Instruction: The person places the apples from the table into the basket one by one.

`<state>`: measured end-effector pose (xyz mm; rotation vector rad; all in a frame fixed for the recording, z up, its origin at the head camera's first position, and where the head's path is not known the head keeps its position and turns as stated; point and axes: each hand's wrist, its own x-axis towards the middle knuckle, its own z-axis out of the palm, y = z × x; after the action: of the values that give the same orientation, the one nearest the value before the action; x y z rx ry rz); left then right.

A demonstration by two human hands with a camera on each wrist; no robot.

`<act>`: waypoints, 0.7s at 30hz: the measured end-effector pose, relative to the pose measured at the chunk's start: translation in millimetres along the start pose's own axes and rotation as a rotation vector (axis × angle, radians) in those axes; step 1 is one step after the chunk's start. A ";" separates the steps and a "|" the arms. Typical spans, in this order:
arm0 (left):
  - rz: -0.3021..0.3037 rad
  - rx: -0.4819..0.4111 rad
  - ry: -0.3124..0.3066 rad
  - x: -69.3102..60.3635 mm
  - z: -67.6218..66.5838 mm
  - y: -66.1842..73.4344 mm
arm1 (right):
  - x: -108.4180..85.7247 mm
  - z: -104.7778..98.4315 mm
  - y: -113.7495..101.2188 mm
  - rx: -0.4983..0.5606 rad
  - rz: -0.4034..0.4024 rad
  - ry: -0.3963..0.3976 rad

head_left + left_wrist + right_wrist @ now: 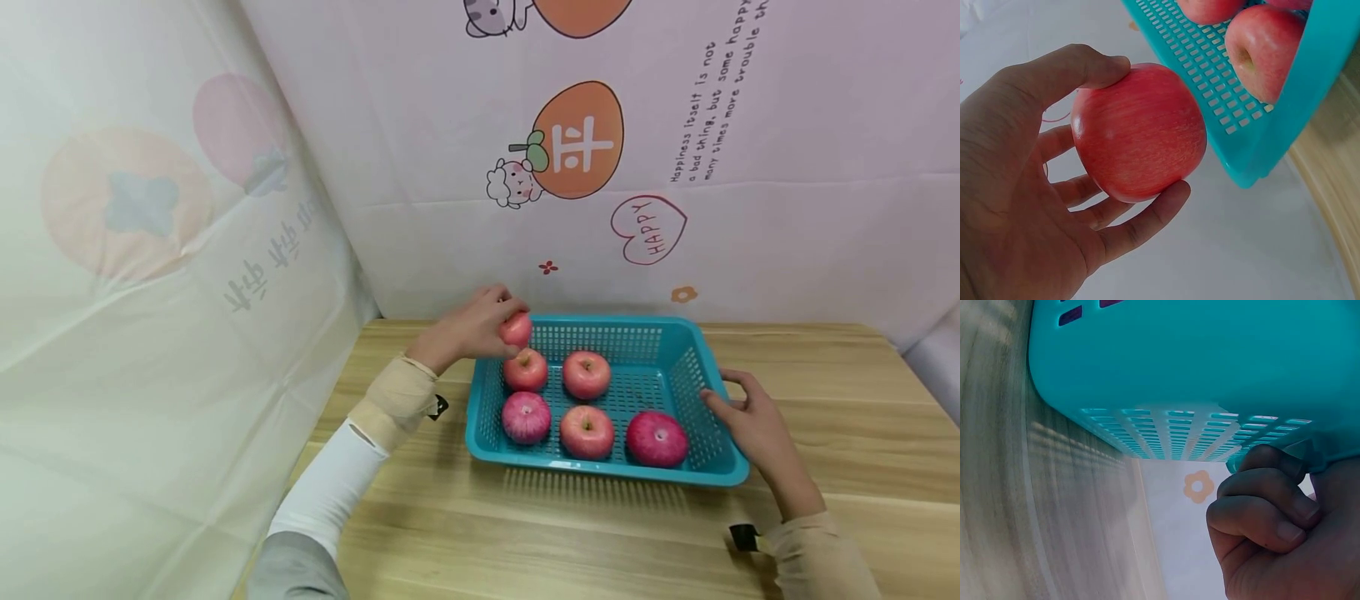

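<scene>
A red apple (1141, 134) is held in my left hand (483, 325), thumb on one side and fingers on the other. The hand is above the back left corner of a turquoise basket (607, 468). Thumb over the rim, my right hand (757, 429) grips the basket's right end; its fingers (1260, 519) curl in under the edge in the right wrist view. Inside the basket lie apples at the back left (526, 372), back middle (587, 377) and front middle (587, 433). Two magenta round fruits with pale centres, one front left (526, 419) and one front right (657, 440), lie there too.
The basket stands on a wooden table (570, 550) near its back edge. A white printed cloth (450, 242) hangs behind the table, and another sheet (150, 375) hangs at the left. Small black devices (744, 537) sit by both wrists.
</scene>
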<state>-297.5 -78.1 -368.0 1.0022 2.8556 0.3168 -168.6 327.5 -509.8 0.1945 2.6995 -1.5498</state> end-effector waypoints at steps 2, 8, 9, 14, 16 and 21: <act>0.004 -0.013 -0.001 0.6 0.3 1.5 | -0.1 -0.1 -0.1 0.000 0.001 -0.001; 0.014 -0.011 -0.014 4.0 1.9 5.4 | 0.2 -0.3 -0.4 -0.001 0.011 -0.002; 0.015 -0.010 -0.016 5.0 2.2 6.3 | 0.1 -0.4 -0.6 -0.003 0.013 -0.002; 0.013 -0.002 -0.028 9.5 4.1 11.1 | -0.1 -0.8 -1.5 -0.004 0.012 -0.006; 0.014 -0.001 -0.030 11.0 4.9 13.1 | -0.1 -0.8 -1.6 -0.007 0.010 -0.006; 0.039 -0.003 -0.030 14.3 4.8 18.8 | -0.3 -0.6 -0.8 -0.013 0.003 -0.002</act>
<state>-296.4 -54.0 -368.7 1.0547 2.8109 0.3061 -168.4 327.5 -508.8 0.1965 2.7057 -1.5296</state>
